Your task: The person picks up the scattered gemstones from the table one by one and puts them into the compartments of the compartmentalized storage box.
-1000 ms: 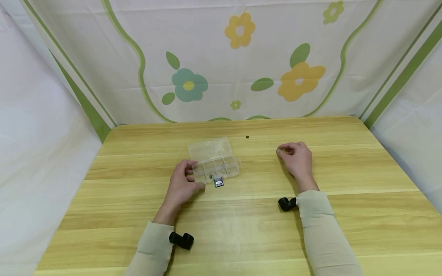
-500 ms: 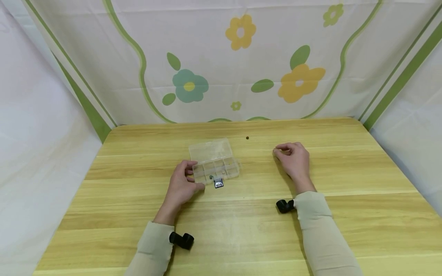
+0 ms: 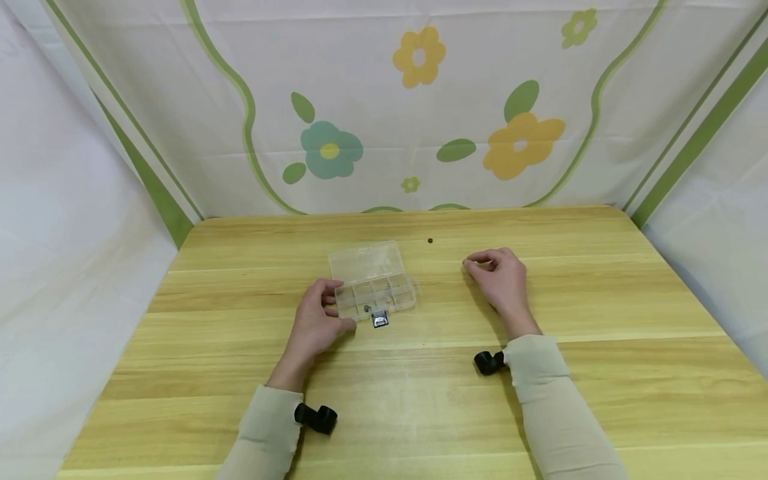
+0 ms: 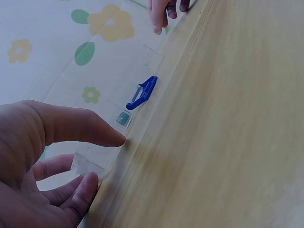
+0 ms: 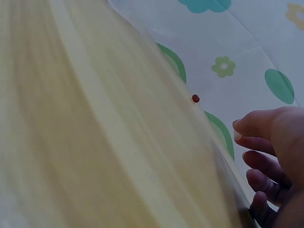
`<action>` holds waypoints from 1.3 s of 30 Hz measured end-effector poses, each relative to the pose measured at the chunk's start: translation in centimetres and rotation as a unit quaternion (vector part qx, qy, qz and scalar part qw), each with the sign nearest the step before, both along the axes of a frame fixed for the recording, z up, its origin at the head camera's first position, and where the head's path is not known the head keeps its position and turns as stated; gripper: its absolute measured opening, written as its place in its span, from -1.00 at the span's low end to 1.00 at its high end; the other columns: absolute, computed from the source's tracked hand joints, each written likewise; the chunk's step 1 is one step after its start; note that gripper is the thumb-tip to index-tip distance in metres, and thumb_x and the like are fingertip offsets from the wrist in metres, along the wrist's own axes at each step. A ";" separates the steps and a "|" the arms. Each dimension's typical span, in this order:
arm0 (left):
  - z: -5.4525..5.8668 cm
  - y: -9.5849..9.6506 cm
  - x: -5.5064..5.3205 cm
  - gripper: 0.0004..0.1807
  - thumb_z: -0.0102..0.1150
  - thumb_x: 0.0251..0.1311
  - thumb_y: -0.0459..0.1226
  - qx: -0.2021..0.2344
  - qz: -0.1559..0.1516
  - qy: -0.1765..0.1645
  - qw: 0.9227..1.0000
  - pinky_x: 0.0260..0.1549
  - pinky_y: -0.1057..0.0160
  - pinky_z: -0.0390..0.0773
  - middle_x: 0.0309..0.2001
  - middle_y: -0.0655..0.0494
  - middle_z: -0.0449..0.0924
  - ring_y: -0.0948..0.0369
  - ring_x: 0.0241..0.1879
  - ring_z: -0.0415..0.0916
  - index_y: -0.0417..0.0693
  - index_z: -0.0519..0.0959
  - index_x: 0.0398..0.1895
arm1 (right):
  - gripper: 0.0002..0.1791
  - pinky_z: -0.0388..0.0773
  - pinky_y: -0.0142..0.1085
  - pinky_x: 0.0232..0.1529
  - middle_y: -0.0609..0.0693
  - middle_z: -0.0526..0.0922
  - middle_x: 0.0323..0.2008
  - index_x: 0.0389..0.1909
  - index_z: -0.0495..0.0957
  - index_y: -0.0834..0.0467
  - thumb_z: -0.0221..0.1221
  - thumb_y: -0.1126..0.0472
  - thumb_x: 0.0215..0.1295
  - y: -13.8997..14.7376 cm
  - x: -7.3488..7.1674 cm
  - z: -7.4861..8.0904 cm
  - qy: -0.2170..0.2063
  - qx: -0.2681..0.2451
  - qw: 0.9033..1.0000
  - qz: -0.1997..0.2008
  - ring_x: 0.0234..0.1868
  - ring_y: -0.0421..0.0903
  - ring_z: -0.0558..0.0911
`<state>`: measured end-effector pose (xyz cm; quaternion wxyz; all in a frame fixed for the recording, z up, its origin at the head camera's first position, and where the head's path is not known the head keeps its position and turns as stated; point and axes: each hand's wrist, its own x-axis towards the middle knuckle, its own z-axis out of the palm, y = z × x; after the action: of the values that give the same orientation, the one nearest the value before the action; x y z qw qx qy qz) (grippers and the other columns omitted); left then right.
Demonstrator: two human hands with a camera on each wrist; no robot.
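Observation:
My left hand (image 3: 317, 320) grips the left end of a clear compartment box (image 3: 414, 297), thumb along its front and fingers behind. The box's lid (image 3: 367, 261) lies open toward the back. A small green bead (image 4: 123, 118) sits in a front compartment, beside the blue clasp-shaped piece (image 4: 142, 93) at the box's front edge. To the right, my right hand (image 3: 503, 280) is held close over the table, thumb and forefinger tips together around a small pale thing (image 5: 237, 135), mostly hidden. A tiny reddish-brown bead (image 5: 195, 98) lies on the table beyond the right hand.
The wooden table (image 3: 396, 413) ends at the back against a white cloth (image 3: 372, 87) printed with flowers. White cloth also hangs at both sides. Black wrist cameras (image 3: 316, 419) sit on the sleeves.
My right hand has moved left, toward the box, with thumb and forefinger still together. The left hand, the box and the brown bead have stayed in place.

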<state>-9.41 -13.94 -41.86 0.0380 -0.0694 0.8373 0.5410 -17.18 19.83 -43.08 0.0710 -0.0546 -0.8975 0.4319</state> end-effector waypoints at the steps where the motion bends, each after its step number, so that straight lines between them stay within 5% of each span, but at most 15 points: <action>1: 0.0 0.0 0.0 -0.15 0.51 -0.13 -0.60 0.000 0.000 -0.001 1.000 -0.07 0.23 0.58 0.14 -0.17 0.48 -0.01 -0.01 0.50 -0.16 0.50 0.37 | -0.72 0.49 -0.19 -0.06 0.12 0.63 0.03 -0.01 0.81 0.11 0.34 0.01 0.47 -0.1 0.1 0.0 -0.001 -0.002 1.000 0.001 -0.08 0.03 0.56; 39: -0.1 0.1 0.0 -0.14 0.51 -0.17 -0.60 -0.010 0.006 0.006 1.000 -0.04 0.22 0.59 0.14 -0.16 0.51 -0.01 0.00 0.51 -0.17 0.52 0.36 | -0.85 0.57 -0.18 -0.06 0.02 0.67 -0.10 -0.12 0.84 0.01 0.41 0.06 0.42 -6.3 1.6 0.4 -0.009 -0.043 0.994 0.098 -0.13 -0.02 0.61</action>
<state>-9.44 -13.86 -41.93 0.0286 -0.0713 0.8425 0.5331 -15.58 13.54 -42.64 0.0179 0.0267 -0.8795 0.4748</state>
